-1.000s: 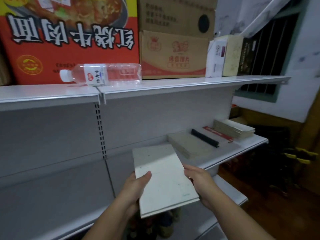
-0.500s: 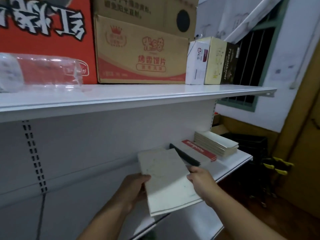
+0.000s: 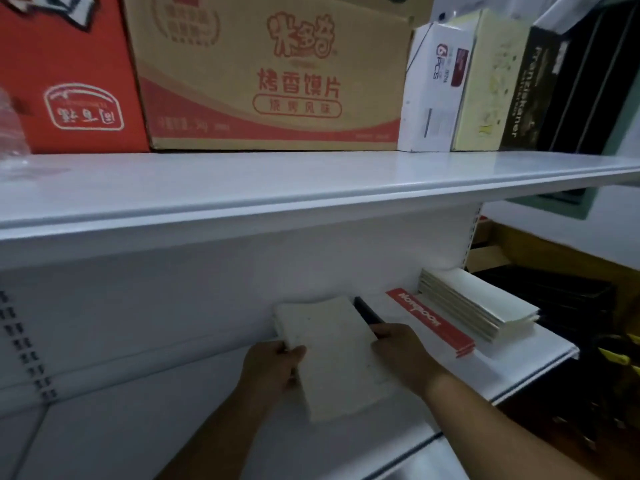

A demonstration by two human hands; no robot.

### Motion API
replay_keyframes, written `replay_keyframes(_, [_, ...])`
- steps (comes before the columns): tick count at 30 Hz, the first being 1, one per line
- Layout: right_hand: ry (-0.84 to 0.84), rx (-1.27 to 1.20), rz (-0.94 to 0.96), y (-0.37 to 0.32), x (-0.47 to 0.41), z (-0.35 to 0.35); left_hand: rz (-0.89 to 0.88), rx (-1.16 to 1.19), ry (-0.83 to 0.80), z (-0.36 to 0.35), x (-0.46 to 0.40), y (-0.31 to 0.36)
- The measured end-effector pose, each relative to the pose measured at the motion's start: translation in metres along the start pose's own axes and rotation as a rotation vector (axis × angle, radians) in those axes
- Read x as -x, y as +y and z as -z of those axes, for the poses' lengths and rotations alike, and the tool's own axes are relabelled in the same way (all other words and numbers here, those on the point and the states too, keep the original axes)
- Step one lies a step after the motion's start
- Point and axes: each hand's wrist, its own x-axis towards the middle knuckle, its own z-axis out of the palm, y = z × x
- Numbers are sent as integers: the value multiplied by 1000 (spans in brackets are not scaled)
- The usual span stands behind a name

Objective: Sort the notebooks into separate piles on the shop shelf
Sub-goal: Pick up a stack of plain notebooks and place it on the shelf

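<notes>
My left hand (image 3: 273,367) and right hand (image 3: 398,353) pinch the pale notebook (image 3: 334,355) by its long edges; it looks light, thin and bendy.

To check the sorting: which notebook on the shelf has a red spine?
The notebook with the red lettered spine, between the black-spined one and the pale stack.

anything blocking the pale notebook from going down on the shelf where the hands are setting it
Nothing visible does. The left hand and right hand hold the pale notebook over the shelf; the black-spined notebook lies just right.
</notes>
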Motion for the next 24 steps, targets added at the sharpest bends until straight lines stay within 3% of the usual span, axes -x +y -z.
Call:
replay_keyframes(5, [-51, 263, 125, 13, -23, -1, -30, -172, 177, -11, -3, -8])
replay_keyframes(12, [-9, 540, 358, 28, -31, -8, -23, -205, 261, -23, 7, -9])
replay_keyframes(21, [-125, 942, 456, 26, -32, -1, 22, -898, 262, -24, 13, 23])
replay_keyframes(24, [-137, 1039, 464, 17, -28, 0, -38, -875, 301, -19, 29, 34])
